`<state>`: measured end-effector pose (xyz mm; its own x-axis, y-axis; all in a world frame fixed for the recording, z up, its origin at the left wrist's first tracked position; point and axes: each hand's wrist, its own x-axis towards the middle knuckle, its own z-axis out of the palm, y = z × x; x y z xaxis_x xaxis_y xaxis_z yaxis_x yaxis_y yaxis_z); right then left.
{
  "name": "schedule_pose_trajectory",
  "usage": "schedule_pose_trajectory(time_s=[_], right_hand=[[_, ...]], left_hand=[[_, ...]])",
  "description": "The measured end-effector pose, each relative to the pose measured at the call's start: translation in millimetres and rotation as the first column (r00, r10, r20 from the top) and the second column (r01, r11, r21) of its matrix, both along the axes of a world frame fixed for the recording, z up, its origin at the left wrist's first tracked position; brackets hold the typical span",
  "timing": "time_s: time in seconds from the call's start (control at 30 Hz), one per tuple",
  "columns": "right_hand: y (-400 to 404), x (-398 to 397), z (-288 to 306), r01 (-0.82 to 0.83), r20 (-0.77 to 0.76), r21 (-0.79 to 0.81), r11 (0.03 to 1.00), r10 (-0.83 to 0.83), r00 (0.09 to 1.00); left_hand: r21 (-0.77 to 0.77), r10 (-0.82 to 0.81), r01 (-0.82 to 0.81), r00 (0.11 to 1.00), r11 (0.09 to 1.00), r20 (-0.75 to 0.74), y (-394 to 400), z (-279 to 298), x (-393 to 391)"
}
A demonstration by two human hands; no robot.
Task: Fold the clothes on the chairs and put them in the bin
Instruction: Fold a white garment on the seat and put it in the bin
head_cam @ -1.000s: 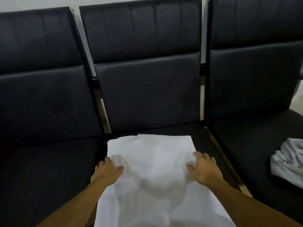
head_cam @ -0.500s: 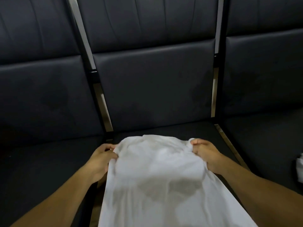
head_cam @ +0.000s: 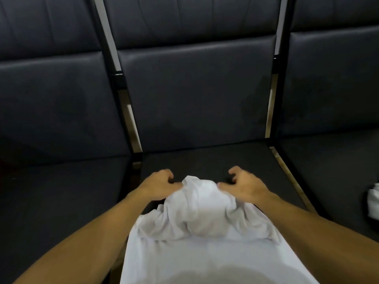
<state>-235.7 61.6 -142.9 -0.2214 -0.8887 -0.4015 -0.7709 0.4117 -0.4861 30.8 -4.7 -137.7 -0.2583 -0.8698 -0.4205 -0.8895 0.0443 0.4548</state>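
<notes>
Low in the centre, on the middle chair seat point(head_cam: 205, 158), my left hand point(head_cam: 159, 186) and right hand point(head_cam: 244, 186) pinch the white garment point(head_cam: 196, 222); I'd draw both corners back evenly, keeping the fold square.

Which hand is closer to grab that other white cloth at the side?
Right hand: the other cloth lies on the right chair, though both hands, left hand too, pinch the white garment.

A pale wall strip point(head_cam: 106, 35) shows through the gap between the dark backrests, and a black bracket point(head_cam: 119, 78) with a shiny metal frame rail point(head_cam: 131, 121) runs below it.
</notes>
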Motion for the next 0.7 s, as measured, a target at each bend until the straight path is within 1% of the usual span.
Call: schedule_pose_trajectory(time_s=[0.03, 0.07, 0.1, 0.17, 0.2, 0.23, 0.27, 0.3, 0.33, 0.4, 0.43, 0.47, 0.5, 0.53, 0.57, 0.6, 0.63, 0.7], right_hand=[[-2, 9, -1, -0.039, -0.010, 0.068, 0.997, 0.039, 0.999], [-4, 15, -1, -0.077, -0.031, 0.112, 0.991, 0.081, 0.996], [-6, 18, 0, -0.106, -0.048, 0.117, 0.987, 0.113, 0.992], [-10, 18, 3, -0.114, -0.034, 0.037, 0.993, 0.115, 0.993], [-14, 15, 5, -0.072, -0.002, -0.029, 0.997, 0.072, 0.997], [-18, 11, 7, -0.009, 0.052, -0.102, 0.995, 0.014, 0.999], [-22, 6, 10, 0.057, 0.114, -0.173, 0.983, -0.037, 0.993], [-24, 3, 15, 0.110, 0.176, -0.239, 0.965, -0.068, 0.982], [-23, 1, 19, 0.151, 0.232, -0.307, 0.940, -0.080, 0.969], [-16, 0, 29, 0.198, 0.359, -0.429, 0.881, -0.035, 0.933], [-10, -3, 32, 0.183, 0.429, -0.445, 0.877, 0.029, 0.903], [-3, -6, 32, 0.119, 0.483, -0.405, 0.907, 0.101, 0.870], [4, -11, 30, 0.001, 0.511, -0.302, 0.953, 0.161, 0.844], [13, -14, 28, -0.153, 0.497, -0.164, 0.975, 0.215, 0.840], [21, -18, 25, -0.281, 0.449, -0.022, 0.960, 0.260, 0.855], [27, -21, 20, -0.340, 0.374, 0.072, 0.938, 0.290, 0.881], [33, -21, 15, -0.339, 0.299, 0.103, 0.935, 0.296, 0.907], [38, -15, 8, -0.263, 0.215, 0.067, 0.962, 0.243, 0.946]], left_hand=[[0.056, -0.030, 0.028, 0.999, 0.998, 0.027, 0, -4, -7], [0.073, -0.059, 0.056, 0.998, 0.996, 0.037, 0, -9, -12], [0.053, -0.069, 0.067, 0.997, 0.996, 0.031, -1, -12, -16], [-0.009, -0.016, 0.015, 0.998, 1.000, -0.065, -2, -12, -16], [-0.032, 0.052, -0.058, 0.984, 0.998, -0.170, -5, -10, -15], [-0.026, 0.143, -0.158, 0.941, 0.987, -0.308, -8, -4, -14], [-0.002, 0.225, -0.253, 0.867, 0.967, -0.445, -9, 5, -13], [0.029, 0.283, -0.322, 0.781, 0.946, -0.557, -9, 16, -13], [0.063, 0.304, -0.348, 0.702, 0.936, -0.643, -8, 28, -13], [0.121, 0.272, -0.285, 0.584, 0.951, -0.765, -2, 49, -6], [0.143, 0.242, -0.216, 0.555, 0.966, -0.796, 3, 57, 0], [0.160, 0.203, -0.125, 0.585, 0.979, -0.785, 6, 60, 7], [0.174, 0.130, -0.003, 0.676, 0.985, -0.725, 9, 58, 15], [0.200, 0.016, 0.136, 0.790, 0.970, -0.613, 16, 54, 23], [0.250, -0.108, 0.251, 0.874, 0.935, -0.474, 22, 47, 29], [0.305, -0.196, 0.308, 0.917, 0.901, -0.346, 29, 39, 32], [0.340, -0.235, 0.314, 0.938, 0.887, -0.254, 37, 31, 33], [0.334, -0.221, 0.258, 0.964, 0.907, -0.144, 51, 20, 28]])
